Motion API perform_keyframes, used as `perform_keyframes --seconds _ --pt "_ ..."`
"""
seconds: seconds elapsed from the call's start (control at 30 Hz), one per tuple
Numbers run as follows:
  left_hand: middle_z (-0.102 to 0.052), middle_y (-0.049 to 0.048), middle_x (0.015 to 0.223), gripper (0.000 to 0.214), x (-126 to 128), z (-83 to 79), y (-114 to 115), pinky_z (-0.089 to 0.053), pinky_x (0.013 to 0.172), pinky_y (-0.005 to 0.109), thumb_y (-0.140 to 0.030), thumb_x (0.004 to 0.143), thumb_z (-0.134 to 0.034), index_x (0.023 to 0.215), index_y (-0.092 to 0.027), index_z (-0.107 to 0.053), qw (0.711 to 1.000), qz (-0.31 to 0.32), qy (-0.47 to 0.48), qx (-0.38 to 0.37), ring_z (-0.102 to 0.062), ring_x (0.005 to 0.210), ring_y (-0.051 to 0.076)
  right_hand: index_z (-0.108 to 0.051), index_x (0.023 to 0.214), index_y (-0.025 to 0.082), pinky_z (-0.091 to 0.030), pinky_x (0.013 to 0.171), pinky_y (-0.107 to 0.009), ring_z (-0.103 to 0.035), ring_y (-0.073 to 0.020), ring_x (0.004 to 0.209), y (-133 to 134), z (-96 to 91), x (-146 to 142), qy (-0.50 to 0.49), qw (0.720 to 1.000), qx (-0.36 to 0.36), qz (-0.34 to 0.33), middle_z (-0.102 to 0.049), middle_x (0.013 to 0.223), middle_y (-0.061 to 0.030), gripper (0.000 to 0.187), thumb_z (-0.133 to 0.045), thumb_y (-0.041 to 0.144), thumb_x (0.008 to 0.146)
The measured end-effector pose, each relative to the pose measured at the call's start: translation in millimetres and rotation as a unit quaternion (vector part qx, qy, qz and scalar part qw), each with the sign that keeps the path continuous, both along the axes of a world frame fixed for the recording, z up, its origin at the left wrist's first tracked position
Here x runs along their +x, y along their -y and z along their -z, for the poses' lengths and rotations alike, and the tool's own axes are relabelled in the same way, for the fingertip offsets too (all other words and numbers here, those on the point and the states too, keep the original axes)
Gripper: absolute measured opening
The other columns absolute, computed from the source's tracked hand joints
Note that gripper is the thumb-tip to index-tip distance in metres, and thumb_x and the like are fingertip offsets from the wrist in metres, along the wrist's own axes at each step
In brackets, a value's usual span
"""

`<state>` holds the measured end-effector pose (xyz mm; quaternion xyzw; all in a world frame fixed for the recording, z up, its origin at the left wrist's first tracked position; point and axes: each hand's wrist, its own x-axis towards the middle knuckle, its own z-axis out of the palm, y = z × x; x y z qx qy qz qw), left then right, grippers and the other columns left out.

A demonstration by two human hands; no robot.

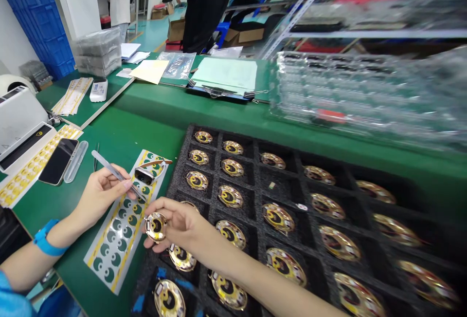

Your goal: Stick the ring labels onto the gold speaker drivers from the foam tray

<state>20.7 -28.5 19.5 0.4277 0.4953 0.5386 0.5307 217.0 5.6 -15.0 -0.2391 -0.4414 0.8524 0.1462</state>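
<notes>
My left hand [109, 188] pinches a pair of metal tweezers [109, 165], whose tips point down and right toward my right hand. A blue band circles the left wrist. Between the fingers of my right hand [175, 222] is a round gold-rimmed part [156, 227] with a black and yellow centre. Beneath both hands lies a sticker sheet [122, 232] with rows of cut-out round shapes, and a smartwatch [145, 176] with a brown strap rests on its upper end. The black foam tray [255, 188] at right holds many similar gold parts, several of them behind my right forearm.
A phone [59, 161], a clear plastic case [76, 162] and yellow sticker sheets [32, 166] lie at left. Behind are a clipboard [224, 76] and stacked clear trays [350, 93]. Two people stand beyond the green table [146, 122].
</notes>
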Motion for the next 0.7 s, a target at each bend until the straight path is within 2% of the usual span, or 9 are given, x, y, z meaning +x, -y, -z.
perform_keyframes --seconds 0.2,0.37,0.43,0.53,0.6,0.7 --pt "-0.067 0.0015 0.067 0.032 0 -0.6 2 -0.051 0.065 0.023 -0.038 0.073 -0.079 0.079 -0.014 -0.059 1.000 -0.013 -0.009 -0.005 -0.065 0.061 0.013 -0.054 0.090 0.017 -0.058 0.056 -0.018 -0.072 -0.0114 0.064 1 1.2 -4 -0.008 1.000 -0.003 0.001 -0.065 0.082 0.0049 0.033 -0.051 0.012 0.058" --pt "-0.064 0.0001 0.064 0.040 0 1.1 1 -0.049 0.064 0.024 -0.047 0.068 -0.081 0.078 -0.014 -0.059 1.000 -0.024 -0.010 -0.009 -0.063 0.059 0.013 -0.054 0.093 0.015 -0.054 0.051 -0.018 -0.071 -0.0131 0.059 -4 4.1 -7 -0.005 0.999 0.048 0.009 -0.066 0.078 0.0016 0.034 -0.051 0.016 0.060" --pt "-0.063 -0.0001 0.063 0.044 0 2.3 1 -0.049 0.064 0.024 -0.051 0.066 -0.081 0.078 -0.014 -0.058 1.000 -0.026 -0.007 -0.006 -0.061 0.059 0.013 -0.054 0.094 0.016 -0.053 0.051 -0.018 -0.070 -0.0127 0.060 -11 -4.2 -4 0.004 0.996 0.081 0.037 -0.066 0.079 0.0001 0.029 -0.059 0.021 0.066" --pt "-0.064 0.0012 0.063 0.048 0 6.2 -1 -0.048 0.065 0.025 -0.054 0.064 -0.081 0.078 -0.014 -0.058 0.999 -0.033 -0.008 0.007 -0.061 0.059 0.014 -0.053 0.094 0.017 -0.054 0.054 -0.021 -0.070 -0.0132 0.063 -29 -28.2 10 0.033 0.981 0.160 0.106 -0.067 0.079 -0.0008 0.029 -0.066 0.031 0.072" --pt "-0.064 0.0019 0.063 0.049 0 9.8 -1 -0.048 0.064 0.026 -0.056 0.063 -0.081 0.077 -0.015 -0.058 0.999 -0.038 -0.002 0.017 -0.061 0.059 0.015 -0.054 0.096 0.018 -0.056 0.058 -0.024 -0.071 -0.0148 0.066 -45 -46.4 26 0.060 0.960 0.221 0.164 -0.068 0.081 -0.0019 0.031 -0.066 0.033 0.072" --pt "-0.063 0.0013 0.061 0.046 4 15.7 -1 -0.046 0.063 0.024 -0.055 0.067 -0.079 0.076 -0.015 -0.058 1.000 -0.020 0.018 0.009 -0.060 0.057 0.014 -0.055 0.098 0.018 -0.059 0.063 -0.029 -0.072 -0.0181 0.071 -74 -66.2 57 0.120 0.907 0.299 0.270 -0.069 0.084 -0.0039 0.033 -0.065 0.033 0.070"
